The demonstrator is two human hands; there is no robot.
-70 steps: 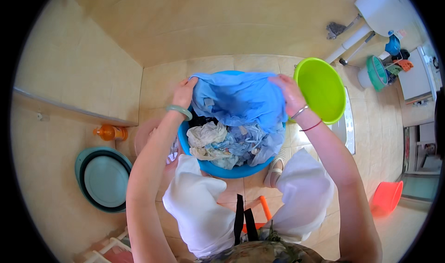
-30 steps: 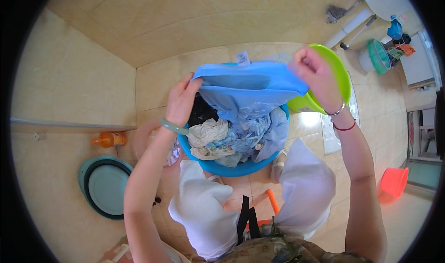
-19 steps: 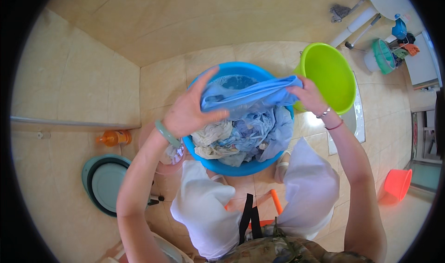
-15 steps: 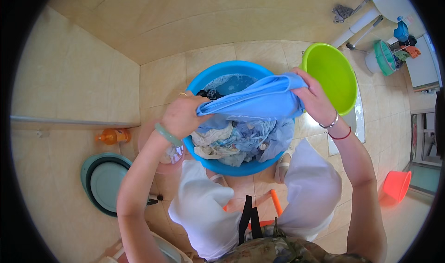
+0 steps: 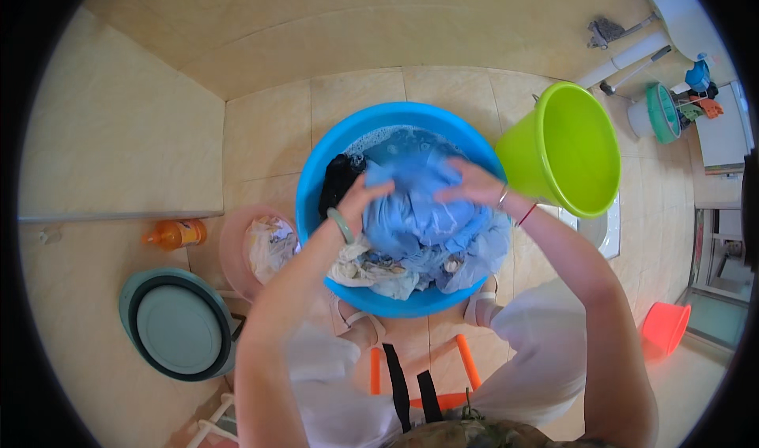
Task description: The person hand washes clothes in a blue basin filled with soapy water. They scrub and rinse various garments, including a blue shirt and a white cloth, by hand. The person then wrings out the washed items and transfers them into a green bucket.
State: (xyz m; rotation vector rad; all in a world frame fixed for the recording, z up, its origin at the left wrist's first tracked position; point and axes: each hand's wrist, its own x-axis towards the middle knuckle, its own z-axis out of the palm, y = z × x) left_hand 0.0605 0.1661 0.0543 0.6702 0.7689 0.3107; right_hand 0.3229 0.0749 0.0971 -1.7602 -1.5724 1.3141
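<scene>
A light blue cloth (image 5: 419, 219) is observed bunched at the middle of the frame, above the other laundry in a round blue tub (image 5: 395, 306). Its outline is blurred. The left hand (image 5: 362, 205) is placed at the cloth's left side, with its fingers partly spread and curved over the fabric; whether any of it is gripped cannot be told. The right hand (image 5: 478, 184) is placed at the cloth's upper right, with thumb and fingers held apart and their tips blurred against the fabric; a firm hold cannot be confirmed there either. A pale green bangle (image 5: 340, 225) is worn on the left wrist, and a silver bracelet (image 5: 503, 196) and a red cord (image 5: 527, 214) on the right.

Sudsy water (image 5: 399, 140) is seen along the tub's upper part. A black item (image 5: 340, 181) is found at the tub's left, and off-white cloth (image 5: 352, 270) at its lower left. A lime green bucket (image 5: 522, 160) is tilted just beside the tub, right of centre. An orange bottle (image 5: 175, 233), a pink basin (image 5: 235, 246) and a grey-green basin (image 5: 178, 329) are noted on the left. A red bucket (image 5: 664, 329) is located at the lower right.
</scene>
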